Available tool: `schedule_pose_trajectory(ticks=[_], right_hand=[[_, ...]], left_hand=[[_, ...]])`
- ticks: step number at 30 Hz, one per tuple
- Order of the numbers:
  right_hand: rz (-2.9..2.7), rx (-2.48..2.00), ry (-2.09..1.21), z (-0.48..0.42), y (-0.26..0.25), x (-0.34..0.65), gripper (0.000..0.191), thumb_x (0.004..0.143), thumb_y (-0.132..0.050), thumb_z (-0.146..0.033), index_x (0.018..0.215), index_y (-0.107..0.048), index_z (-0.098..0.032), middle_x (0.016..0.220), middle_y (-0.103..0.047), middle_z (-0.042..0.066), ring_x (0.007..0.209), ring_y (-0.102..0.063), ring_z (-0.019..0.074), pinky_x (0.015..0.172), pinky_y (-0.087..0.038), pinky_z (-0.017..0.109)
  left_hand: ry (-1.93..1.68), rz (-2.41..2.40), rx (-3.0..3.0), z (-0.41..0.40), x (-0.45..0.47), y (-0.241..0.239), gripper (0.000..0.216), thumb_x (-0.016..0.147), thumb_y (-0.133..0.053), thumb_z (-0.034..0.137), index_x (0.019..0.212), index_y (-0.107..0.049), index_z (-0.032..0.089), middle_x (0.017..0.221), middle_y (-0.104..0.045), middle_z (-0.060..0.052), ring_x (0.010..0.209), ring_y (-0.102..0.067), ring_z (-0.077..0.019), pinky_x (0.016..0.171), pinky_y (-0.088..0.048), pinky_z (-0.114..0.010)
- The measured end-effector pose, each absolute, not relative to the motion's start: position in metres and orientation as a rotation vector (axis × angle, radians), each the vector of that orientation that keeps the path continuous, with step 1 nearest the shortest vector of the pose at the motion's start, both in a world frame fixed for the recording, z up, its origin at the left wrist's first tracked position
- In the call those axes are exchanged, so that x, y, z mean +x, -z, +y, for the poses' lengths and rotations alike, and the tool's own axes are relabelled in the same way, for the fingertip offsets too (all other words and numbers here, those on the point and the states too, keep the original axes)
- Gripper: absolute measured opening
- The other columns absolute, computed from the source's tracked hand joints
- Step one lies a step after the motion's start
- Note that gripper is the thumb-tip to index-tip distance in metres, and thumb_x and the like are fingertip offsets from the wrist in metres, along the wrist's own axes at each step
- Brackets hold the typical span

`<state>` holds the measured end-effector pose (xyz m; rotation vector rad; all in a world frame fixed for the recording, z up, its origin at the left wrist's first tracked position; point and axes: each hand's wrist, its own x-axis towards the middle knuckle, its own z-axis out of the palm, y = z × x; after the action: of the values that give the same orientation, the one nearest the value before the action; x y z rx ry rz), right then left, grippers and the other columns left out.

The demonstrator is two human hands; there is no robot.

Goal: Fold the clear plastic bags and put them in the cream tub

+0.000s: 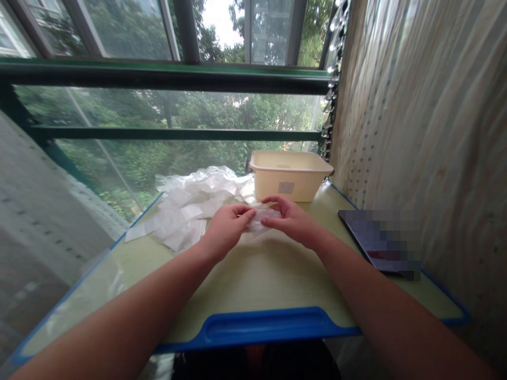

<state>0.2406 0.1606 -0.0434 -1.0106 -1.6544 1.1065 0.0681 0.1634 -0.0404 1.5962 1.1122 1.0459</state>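
Note:
Over the middle of the table, my left hand and my right hand pinch a small clear plastic bag between them. Left thumb and fingers close on its left end; the right thumb and fingers grip the right end. What the bag contains, if anything, I cannot make out. To the left lies a loose heap of thin white and clear plastic bags, spread toward the table's left edge. Just behind my hands stands a cream plastic bin with a small pale label on its front.
The pale green table has a blue rim with a shallow blue tray at its near edge. A dark flat device, partly blurred, lies at the right. Beyond are a railing and windows; a curtain hangs at right.

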Motion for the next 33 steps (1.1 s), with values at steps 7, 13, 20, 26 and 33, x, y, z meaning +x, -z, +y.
schedule_pose_trajectory(ticks=[7,13,20,26,33], right_hand=[[-1.489,-1.026,-1.243,0.166,0.046,0.243,0.033,0.063,-0.070,-0.025,0.093,-0.060,-0.017,0.083,-0.062,0.002,0.073,-0.058,0.0125,0.069,-0.045,0.025],[-1.474,-1.056,-1.253,0.165,0.047,0.244,0.029,0.062,-0.071,-0.026,0.087,-0.060,-0.016,0.075,-0.062,0.000,0.069,-0.057,0.0116,0.066,-0.045,0.025],[-1.558,-0.978,-1.313,0.159,0.038,0.241,0.032,0.063,-0.071,-0.023,0.092,-0.058,-0.017,0.077,-0.064,0.001,0.072,-0.060,0.0129,0.068,-0.047,0.027],[-1.653,-1.118,-1.132,0.161,0.035,0.247,0.022,0.067,-0.067,-0.032,0.077,-0.062,-0.014,0.072,-0.062,0.002,0.067,-0.057,0.0129,0.063,-0.047,0.027],[-1.719,-1.124,-0.989,0.165,0.037,0.249,0.028,0.076,-0.056,-0.041,0.085,-0.066,-0.016,0.075,-0.062,0.002,0.065,-0.053,0.0123,0.061,-0.046,0.026]], left_hand=[[-1.023,1.197,1.756,0.163,0.068,0.040,0.034,0.077,-0.051,0.041,0.083,-0.066,0.012,0.075,-0.066,-0.007,0.068,-0.059,-0.0175,0.060,-0.045,-0.027],[-1.210,1.164,2.368,0.153,0.072,0.041,0.067,0.072,-0.058,0.041,0.130,-0.037,0.014,0.132,-0.043,-0.015,0.115,-0.045,-0.0271,0.093,-0.039,-0.038],[-0.748,1.176,2.560,0.152,0.069,0.038,0.036,0.084,-0.045,0.035,0.115,-0.053,0.020,0.095,-0.066,-0.008,0.083,-0.061,-0.0221,0.068,-0.044,-0.029],[-0.823,1.156,2.316,0.151,0.066,0.028,0.037,0.076,-0.051,0.050,0.094,-0.061,0.020,0.082,-0.064,-0.004,0.071,-0.058,-0.0187,0.061,-0.041,-0.027],[-0.993,0.934,1.445,0.169,0.066,0.034,0.042,0.078,-0.048,0.052,0.080,-0.060,0.012,0.061,-0.051,0.000,0.054,-0.050,-0.0106,0.054,-0.046,-0.026]])
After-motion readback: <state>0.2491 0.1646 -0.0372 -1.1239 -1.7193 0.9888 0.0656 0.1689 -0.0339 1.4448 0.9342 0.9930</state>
